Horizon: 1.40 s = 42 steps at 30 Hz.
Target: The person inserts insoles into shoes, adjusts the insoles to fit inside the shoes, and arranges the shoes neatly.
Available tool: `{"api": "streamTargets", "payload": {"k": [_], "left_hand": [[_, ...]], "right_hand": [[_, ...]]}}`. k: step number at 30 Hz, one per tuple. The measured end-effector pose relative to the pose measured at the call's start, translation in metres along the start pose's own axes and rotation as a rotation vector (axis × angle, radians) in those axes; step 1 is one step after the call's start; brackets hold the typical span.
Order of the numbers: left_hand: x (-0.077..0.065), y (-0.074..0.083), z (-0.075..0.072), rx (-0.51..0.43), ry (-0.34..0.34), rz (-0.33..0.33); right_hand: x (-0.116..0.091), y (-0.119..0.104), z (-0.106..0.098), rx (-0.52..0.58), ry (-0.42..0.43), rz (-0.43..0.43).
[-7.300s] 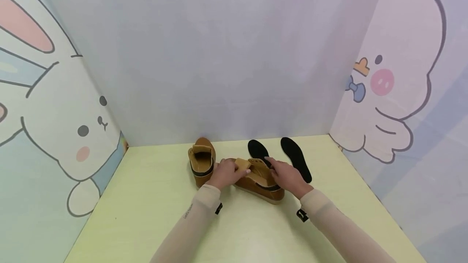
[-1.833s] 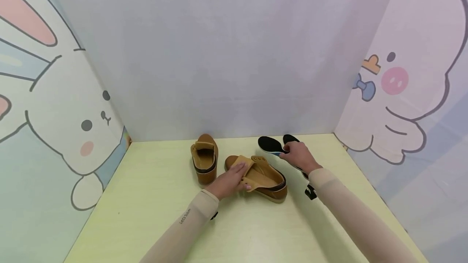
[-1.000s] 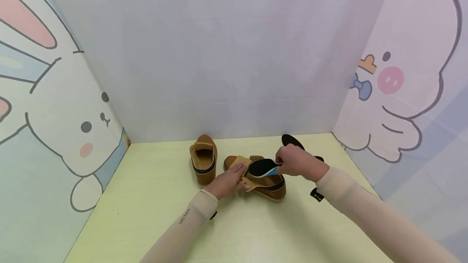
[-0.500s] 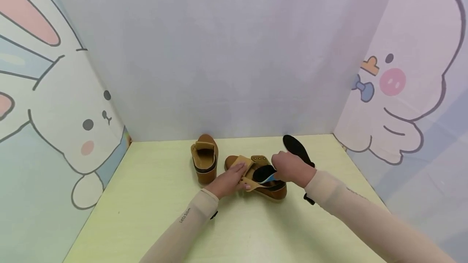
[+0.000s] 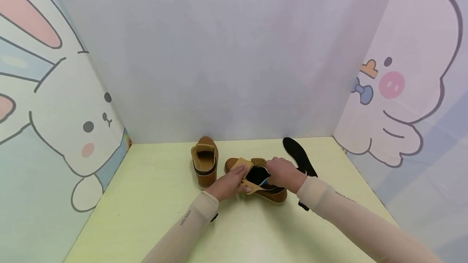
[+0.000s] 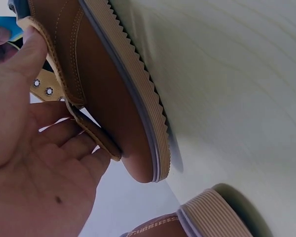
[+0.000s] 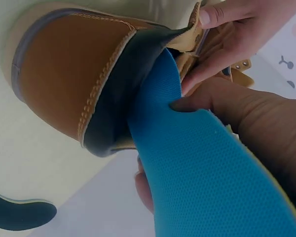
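A brown lace-up shoe (image 5: 276, 196) lies at an angle mid-table, its toe to the left. My left hand (image 5: 227, 184) holds its opening apart: in the left wrist view the thumb presses the side flap (image 6: 64, 74) while the fingers hold the tan tongue (image 6: 96, 136). My right hand (image 5: 283, 172) pinches an insole (image 5: 257, 175), black on top and blue underneath. In the right wrist view the insole's blue underside (image 7: 202, 163) faces the camera, and its front end runs into the shoe past the dark heel collar (image 7: 138, 74). That front end is partly hidden inside.
A matching brown shoe (image 5: 206, 178) stands to the left, toe toward the back wall. A second black insole (image 5: 300, 155) lies on the table at the back right, partly behind the right hand. Printed cloth walls (image 5: 234, 72) enclose the pale yellow table (image 5: 157, 198).
The right hand has left the shoe, picked up the nearer insole and brought it left and down into the shoe's opening. The left hand still holds the tongue and flap.
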State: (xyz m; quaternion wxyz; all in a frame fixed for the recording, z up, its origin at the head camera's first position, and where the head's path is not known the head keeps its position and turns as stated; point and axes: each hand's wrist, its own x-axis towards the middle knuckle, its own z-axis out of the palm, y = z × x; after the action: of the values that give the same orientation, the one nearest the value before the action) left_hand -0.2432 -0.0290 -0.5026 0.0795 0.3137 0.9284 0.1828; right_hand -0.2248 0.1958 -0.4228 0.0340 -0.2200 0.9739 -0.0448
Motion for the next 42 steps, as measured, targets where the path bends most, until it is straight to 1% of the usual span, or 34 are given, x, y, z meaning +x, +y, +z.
{"api": "streamTargets", "payload": {"k": [2,12,19,24,31,36,42], "left_hand": [[0.0,-0.001,0.0,0.003,0.002,0.0],[0.001,-0.004,0.003,-0.001,-0.007,-0.003],[0.001,-0.003,0.002,0.013,-0.005,0.003],[0.0,-0.002,0.001,0.018,0.004,0.006],[0.0,-0.001,0.001,0.015,-0.002,0.005],[0.0,0.0,0.001,0.012,-0.004,0.009],[0.0,-0.001,-0.001,0.022,-0.001,0.009]], "right_hand": [[0.002,-0.002,0.003,0.006,0.018,-0.002],[0.012,-0.009,0.018,-0.007,0.043,0.02],[0.017,-0.012,0.03,0.011,0.087,0.041],[0.023,-0.015,0.037,0.015,0.092,0.053],[0.029,-0.016,0.047,0.033,0.108,0.06],[0.03,-0.017,0.05,0.047,0.111,0.07],[0.033,-0.018,0.053,0.044,0.123,0.049]]}}
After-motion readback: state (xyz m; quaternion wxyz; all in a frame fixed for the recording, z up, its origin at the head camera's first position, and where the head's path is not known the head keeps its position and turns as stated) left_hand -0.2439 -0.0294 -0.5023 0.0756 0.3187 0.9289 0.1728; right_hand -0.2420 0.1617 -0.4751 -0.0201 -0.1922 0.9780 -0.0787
